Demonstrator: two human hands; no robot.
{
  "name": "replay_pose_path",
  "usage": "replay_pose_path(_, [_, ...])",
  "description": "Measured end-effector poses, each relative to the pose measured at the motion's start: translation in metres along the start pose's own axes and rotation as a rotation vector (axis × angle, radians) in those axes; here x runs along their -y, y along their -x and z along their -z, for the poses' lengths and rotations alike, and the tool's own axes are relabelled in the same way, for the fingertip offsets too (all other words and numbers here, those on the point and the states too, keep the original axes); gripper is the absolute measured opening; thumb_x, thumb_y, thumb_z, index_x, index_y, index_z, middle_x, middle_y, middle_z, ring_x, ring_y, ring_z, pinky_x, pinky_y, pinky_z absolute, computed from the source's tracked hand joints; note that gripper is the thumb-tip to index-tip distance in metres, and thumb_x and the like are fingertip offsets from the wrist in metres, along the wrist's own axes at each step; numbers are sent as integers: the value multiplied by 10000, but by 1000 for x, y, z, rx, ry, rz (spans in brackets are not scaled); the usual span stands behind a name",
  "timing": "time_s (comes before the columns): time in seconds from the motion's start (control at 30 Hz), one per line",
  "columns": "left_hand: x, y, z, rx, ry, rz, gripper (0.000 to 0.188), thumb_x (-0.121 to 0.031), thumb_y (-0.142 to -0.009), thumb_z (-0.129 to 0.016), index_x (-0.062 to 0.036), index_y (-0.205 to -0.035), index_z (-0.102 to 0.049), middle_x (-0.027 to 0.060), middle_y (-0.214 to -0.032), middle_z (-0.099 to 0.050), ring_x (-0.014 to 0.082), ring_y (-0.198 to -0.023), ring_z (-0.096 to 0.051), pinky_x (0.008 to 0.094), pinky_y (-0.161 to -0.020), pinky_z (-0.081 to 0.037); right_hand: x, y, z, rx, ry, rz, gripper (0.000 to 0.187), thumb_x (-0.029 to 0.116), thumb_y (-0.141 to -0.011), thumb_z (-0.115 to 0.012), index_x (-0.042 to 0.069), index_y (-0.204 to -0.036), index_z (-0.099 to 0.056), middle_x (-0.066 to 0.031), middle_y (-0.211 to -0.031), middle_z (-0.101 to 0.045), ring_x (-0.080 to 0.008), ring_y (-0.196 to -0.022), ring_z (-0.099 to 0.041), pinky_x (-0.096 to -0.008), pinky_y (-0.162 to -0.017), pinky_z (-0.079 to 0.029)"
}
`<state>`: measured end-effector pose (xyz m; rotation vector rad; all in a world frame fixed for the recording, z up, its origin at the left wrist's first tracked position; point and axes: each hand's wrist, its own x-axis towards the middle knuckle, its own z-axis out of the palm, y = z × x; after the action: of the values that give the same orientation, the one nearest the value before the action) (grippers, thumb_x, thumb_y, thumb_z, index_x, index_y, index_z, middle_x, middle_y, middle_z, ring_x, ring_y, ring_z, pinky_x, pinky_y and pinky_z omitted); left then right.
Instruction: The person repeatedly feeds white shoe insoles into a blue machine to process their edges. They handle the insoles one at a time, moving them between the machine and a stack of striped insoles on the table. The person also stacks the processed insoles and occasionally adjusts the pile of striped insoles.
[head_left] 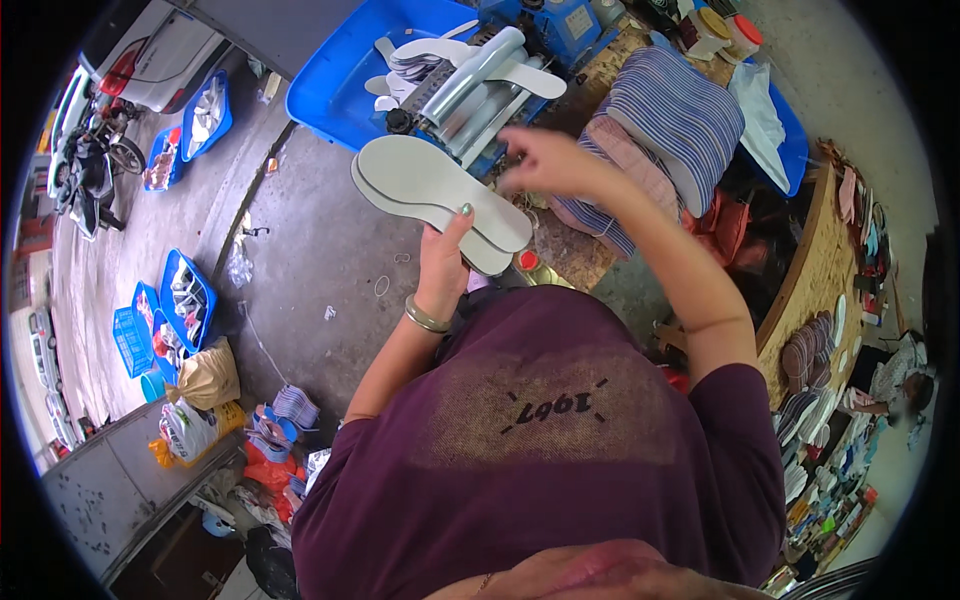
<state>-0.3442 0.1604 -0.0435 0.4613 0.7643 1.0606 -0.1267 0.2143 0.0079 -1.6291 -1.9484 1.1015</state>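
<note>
My left hand (pixel 447 262) grips a small stack of white shoe insoles (pixel 425 180), thumb pressed on top. Just beyond them stands a roller machine (pixel 475 85) with shiny metal rollers. One white insole (pixel 532 79) lies across the rollers, its rounded end sticking out to the right. My right hand (pixel 548 162) is beside the machine's near right end, slightly blurred, with its fingers apart and nothing visible in them. To its right, striped insole pieces (pixel 670 105) are piled on the wooden bench (pixel 590 262).
A blue tub (pixel 322 95) with more white insoles sits behind the machine. Jars (pixel 740 38) stand at the bench's far end. Blue bins (pixel 205 300) and bags (pixel 205 375) are on the floor at left. Another person (pixel 900 380) is at far right, near stacked insoles (pixel 805 355).
</note>
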Motion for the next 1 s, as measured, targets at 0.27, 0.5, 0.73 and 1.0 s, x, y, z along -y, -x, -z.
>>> replay_pose_path(0.27, [7,-6,-17,10,-118,21,402,-98,-887,-612,-17,-1243,-444,104,-1157,-572,221,-1054,-589,374,-895,-502,4,55,-23,64,-189,-91,449,119,-843,-608,8,-1265,-505,-136,-1015,-667,-213,-896,-644,-327,-792,-493])
replay_pose_path(0.5, [3,-9,-9,-24,-115,150,329,-319,-948,-543,-30,-1101,-498,79,-947,-618,184,-842,-635,309,-715,-541,-16,43,23,-206,-421,-236,323,43,-911,-449,61,-1206,-580,-13,-988,-619,-90,-850,-560,-249,-750,-458])
replay_pose_path(0.73, [-7,2,-16,-42,-13,52,477,-447,-997,-282,-44,-1130,-499,113,-952,-619,210,-847,-634,345,-713,-550,-109,-7,90,-545,-94,-335,268,62,-868,-487,36,-1054,-678,-134,-891,-690,-206,-644,-635,-348,-601,-501])
replay_pose_path(1.0, [-16,12,-7,-37,18,82,422,-358,-1002,-306,-15,-1166,-488,125,-1043,-602,234,-963,-612,382,-850,-514,-111,-37,103,-530,-374,-465,267,39,-855,-466,-34,-1013,-669,-195,-963,-669,-315,-746,-685,-381,-548,-594])
